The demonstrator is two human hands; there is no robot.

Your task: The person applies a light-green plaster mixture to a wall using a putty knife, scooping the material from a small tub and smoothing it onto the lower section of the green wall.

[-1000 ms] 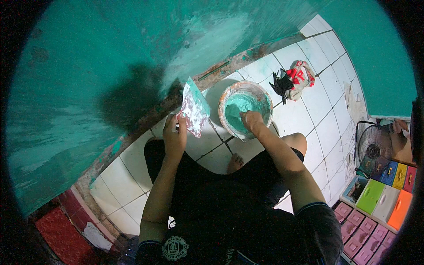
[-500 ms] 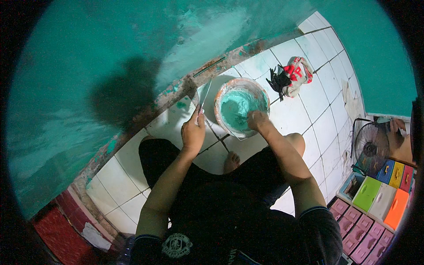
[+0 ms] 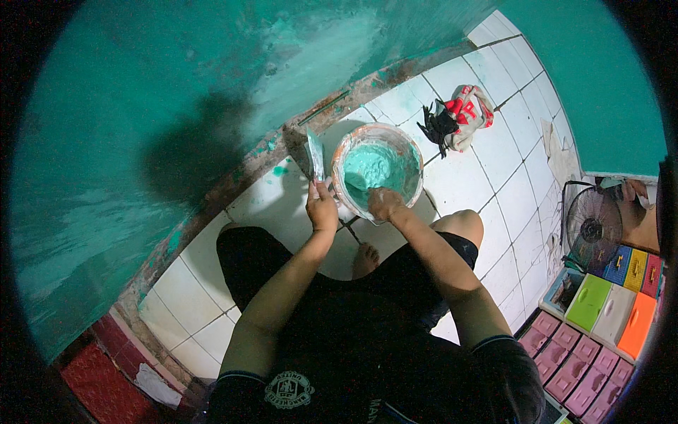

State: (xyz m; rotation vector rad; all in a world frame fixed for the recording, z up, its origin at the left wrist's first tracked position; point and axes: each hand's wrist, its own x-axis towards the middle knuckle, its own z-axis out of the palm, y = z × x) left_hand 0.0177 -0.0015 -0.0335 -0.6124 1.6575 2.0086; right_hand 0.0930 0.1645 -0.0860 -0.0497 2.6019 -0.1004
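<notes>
while the right hand (image 3: 385, 203) bends over the near rim of the bucket (image 3: 385, 133), its fingers are curled tight around a scraper (image 3: 355, 181), whose blade reaches out past the hand's left side into the teal paste (image 3: 372, 162) inside the bucket; the handle is hidden within the grip. to the left of the bucket, the left hand (image 3: 321, 210) is closed on the lower end of a thin, smeared plate (image 3: 315, 157), pinched by thumb and fingers. the plate stands up from that hand, tilted nearly edge-on, just beside the bucket's left rim. beyond the bucket and to its right lie a white and red bag (image 3: 472, 109) and a black bundle (image 3: 439, 128), touching each other on the tiled floor (image 3: 462, 185). a bare foot (image 3: 366, 260) rests on the bucket's near side, and a fan (image 3: 594, 225) stands well to its right.
</notes>
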